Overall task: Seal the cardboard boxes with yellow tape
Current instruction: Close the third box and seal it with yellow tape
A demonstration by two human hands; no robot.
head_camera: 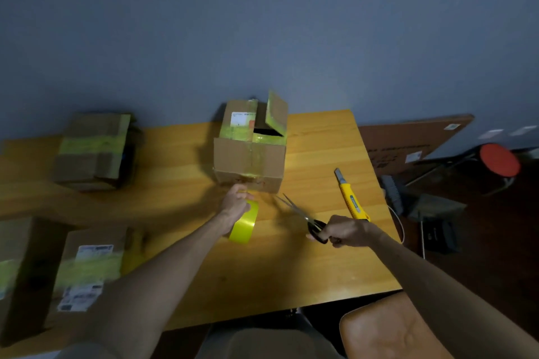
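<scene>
- Yellow tape roll (244, 221) stands on edge on the wooden table (291, 265), just in front of the open box (250, 154). Our left hand (235, 202) grips it from above, fingers curled over the rim.
- Open box sits mid-table toward the far edge. One top flap is tilted up and one lies down, with old yellow strips on the flaps and front seam.
- Our right hand (347, 232) has its fingers closed round the black handles of the scissors (303, 217). The blades are slightly parted, tips toward the box's near corner.
- Utility knife (351, 197), yellow, lies just right of the scissors.
- On the left we see a banded box (93, 151) at the far side, and a labelled box (87, 268) and an edge box (20, 271) near us.
- Off the table to the right: a cardboard sheet (408, 140) leaning on the wall, a red stool (499, 160) and a brown chair (388, 332).
- In the way: the left hand hides the roll's top and touches the box's lower front edge.
</scene>
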